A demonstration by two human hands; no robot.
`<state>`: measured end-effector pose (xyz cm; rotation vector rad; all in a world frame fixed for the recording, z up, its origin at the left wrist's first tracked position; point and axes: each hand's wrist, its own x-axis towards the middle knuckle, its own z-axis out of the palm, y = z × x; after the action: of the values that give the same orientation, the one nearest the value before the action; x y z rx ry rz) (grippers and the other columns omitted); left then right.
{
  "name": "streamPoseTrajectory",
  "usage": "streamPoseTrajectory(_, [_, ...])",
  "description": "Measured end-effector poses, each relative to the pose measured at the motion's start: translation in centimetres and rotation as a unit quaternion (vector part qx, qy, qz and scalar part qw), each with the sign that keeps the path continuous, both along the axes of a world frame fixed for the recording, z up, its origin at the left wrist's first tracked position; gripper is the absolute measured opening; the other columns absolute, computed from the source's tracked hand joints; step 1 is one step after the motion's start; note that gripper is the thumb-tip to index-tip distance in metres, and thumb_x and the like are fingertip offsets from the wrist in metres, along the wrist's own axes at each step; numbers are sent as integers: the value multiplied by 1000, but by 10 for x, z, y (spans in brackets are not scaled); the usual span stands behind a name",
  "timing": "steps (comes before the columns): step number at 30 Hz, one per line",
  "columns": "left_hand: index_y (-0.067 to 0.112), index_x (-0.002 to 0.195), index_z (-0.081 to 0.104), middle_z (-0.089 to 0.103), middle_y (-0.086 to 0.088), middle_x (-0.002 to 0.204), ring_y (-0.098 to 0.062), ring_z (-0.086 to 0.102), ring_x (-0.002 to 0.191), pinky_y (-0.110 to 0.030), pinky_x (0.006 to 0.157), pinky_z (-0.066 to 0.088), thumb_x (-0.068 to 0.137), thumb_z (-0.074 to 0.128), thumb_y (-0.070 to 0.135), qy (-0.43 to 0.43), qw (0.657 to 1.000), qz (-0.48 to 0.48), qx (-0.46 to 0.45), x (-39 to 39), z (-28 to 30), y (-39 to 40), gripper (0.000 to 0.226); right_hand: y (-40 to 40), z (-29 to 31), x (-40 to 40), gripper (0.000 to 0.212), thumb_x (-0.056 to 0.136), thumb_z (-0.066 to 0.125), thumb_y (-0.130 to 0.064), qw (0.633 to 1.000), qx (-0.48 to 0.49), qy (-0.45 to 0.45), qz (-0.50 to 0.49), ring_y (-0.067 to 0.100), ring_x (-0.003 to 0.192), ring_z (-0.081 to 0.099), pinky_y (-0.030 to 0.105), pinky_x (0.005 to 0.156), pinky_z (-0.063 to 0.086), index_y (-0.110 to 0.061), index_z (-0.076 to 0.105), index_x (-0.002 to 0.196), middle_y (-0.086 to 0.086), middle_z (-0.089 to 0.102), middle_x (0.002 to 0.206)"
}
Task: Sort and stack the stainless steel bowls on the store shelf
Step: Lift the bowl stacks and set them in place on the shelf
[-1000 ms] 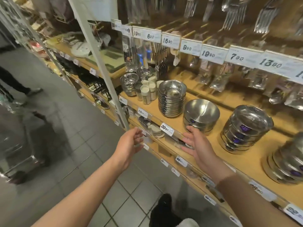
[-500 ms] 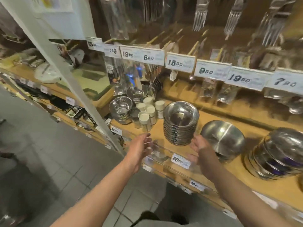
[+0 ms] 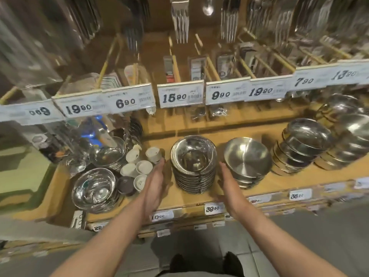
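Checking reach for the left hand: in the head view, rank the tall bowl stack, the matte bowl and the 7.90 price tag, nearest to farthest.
From the left hand:
1. Tall bowl stack, just to its right.
2. Matte bowl, beyond the stack, by the right hand.
3. 7.90 price tag, up on the far right rail.

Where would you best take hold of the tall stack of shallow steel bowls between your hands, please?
Probably low on the tall stack of bowls, palms on its left and right sides. It stands upright with rims overhanging, and the left hand and right hand flank it, open, with gaps there.
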<state>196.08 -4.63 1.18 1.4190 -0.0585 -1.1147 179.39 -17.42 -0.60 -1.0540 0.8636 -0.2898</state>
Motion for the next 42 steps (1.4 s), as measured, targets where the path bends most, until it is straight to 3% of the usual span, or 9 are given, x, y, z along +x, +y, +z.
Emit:
streamPoseTrajectory(4, [24,113,68,79,6,102,4,66,80,-23,50,33,106,35,51,12,1000,-21,-20,15,-4,-14,43,5,-5,15,38,103,28,-62,998,20,-43,-29,-23,99,58,42,106,43,-65,66,107,-41,65,111])
streamPoseTrajectory(6, [25,117,69,77,6,110,-4,73,91,-31,60,58,103,41,51,-6,1000,-31,3,21,-5,-21,41,4,-7,24,42,102,26,-63,997,47,-58,-33,-21,95,61,37,95,49,-63,68,103,-39,68,106])
streamPoseTrajectory(10, [34,114,72,76,7,113,-17,63,113,-44,89,52,92,50,66,-3,998,-54,42,25,-9,-34,45,0,-7,36,47,101,29,-63,993,75,-69,-65,-12,87,68,24,68,58,-55,75,93,-28,74,98])
streamPoseTrajectory(13, [34,114,73,76,9,109,-16,60,113,-40,79,49,89,48,73,13,997,-62,43,26,-12,-42,52,-4,-12,40,51,93,36,-72,988,85,-65,-108,-3,90,71,36,84,51,-43,76,104,-18,76,105])
streamPoseTrajectory(17, [36,109,75,74,8,115,-18,58,115,-56,102,46,89,44,77,32,997,-57,33,29,-17,-44,55,-2,-10,42,56,98,29,-70,990,68,-85,-85,-5,101,69,32,84,56,-41,73,114,-17,74,116])
streamPoseTrajectory(22, [44,114,72,72,11,121,-21,61,123,-61,101,48,104,34,60,4,996,-86,-11,27,-24,-41,43,0,-4,41,51,93,33,-74,990,69,-59,-108,2,102,69,50,105,45,-47,74,109,-18,74,113])
streamPoseTrajectory(31, [31,108,76,79,2,104,-24,67,108,-46,84,57,69,46,92,43,997,-32,59,13,-17,-28,79,22,6,35,49,100,26,-67,996,1,-60,-70,-15,103,63,39,95,45,-51,70,113,-25,71,115])
streamPoseTrajectory(38, [22,123,69,72,-11,122,-40,60,123,-65,108,39,80,41,84,13,999,-31,27,-10,14,-11,80,31,26,17,46,99,28,-64,994,-6,-92,-57,-18,99,62,35,92,44,-50,70,109,-30,72,108])
streamPoseTrajectory(42, [26,81,75,71,-3,90,-14,65,69,-34,60,50,70,55,77,-14,999,-48,10,-26,41,-13,56,30,51,-9,38,99,33,-65,992,-33,-100,-64,-14,106,61,34,84,46,-56,68,109,-32,70,109])
